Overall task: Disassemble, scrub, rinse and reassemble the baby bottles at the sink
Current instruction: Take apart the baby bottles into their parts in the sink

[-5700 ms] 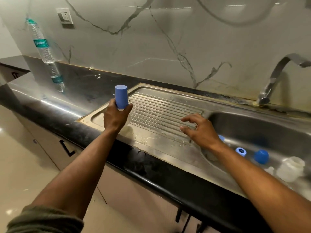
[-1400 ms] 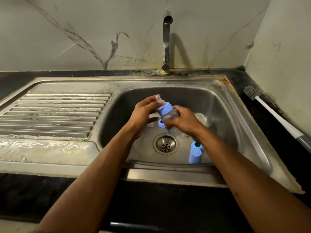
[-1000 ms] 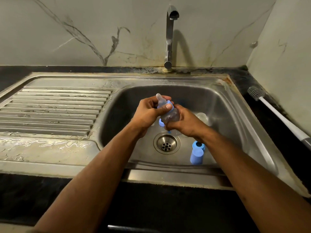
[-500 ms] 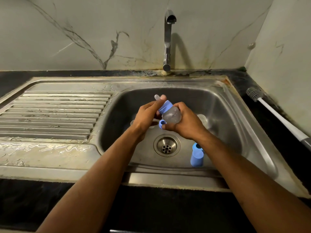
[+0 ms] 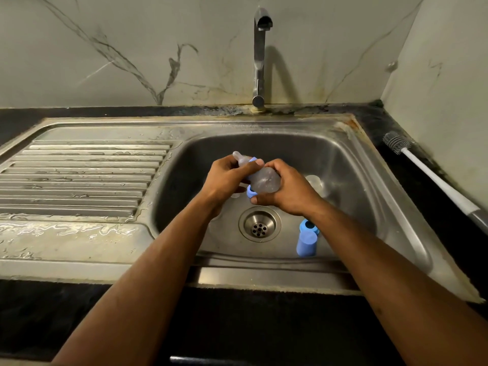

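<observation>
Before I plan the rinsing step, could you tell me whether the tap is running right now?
Off: no water falls from the tap spout into the sink.

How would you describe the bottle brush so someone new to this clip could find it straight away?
Start at the steel sink basin and go to the black stone countertop along its right side, by the side wall. There lies the long white-handled bottle brush, its dark bristled head pointing towards the back wall. It is the only thing lying outside the basin; the blue plastic caps sit inside it.
</observation>
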